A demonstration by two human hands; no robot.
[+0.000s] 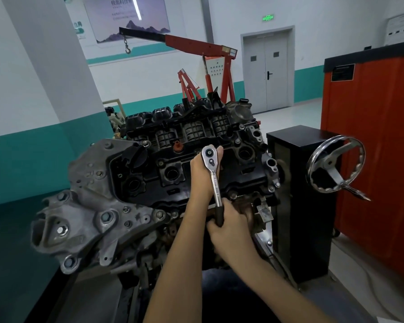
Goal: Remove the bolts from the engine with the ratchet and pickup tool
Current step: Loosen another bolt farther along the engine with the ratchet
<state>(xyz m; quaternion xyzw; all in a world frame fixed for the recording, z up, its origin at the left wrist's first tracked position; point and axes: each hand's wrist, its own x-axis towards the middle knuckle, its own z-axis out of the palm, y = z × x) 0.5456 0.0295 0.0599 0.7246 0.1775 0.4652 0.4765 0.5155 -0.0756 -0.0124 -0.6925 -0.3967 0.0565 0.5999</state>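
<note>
Nearest, the right hand (231, 229) has its fingers wrapped round the black grip of the ratchet (214, 180). Farther up, the left hand (200, 173) cups the ratchet's chrome head, thumb alongside, over the engine's (91, 206) black valve cover (173, 169). A handwheel (336, 164) stands right; a red engine hoist (196, 43) stands far behind

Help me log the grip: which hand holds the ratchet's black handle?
The right hand, nearer the camera, grips the black handle of the ratchet; the left hand instead holds its head over the engine.
</note>
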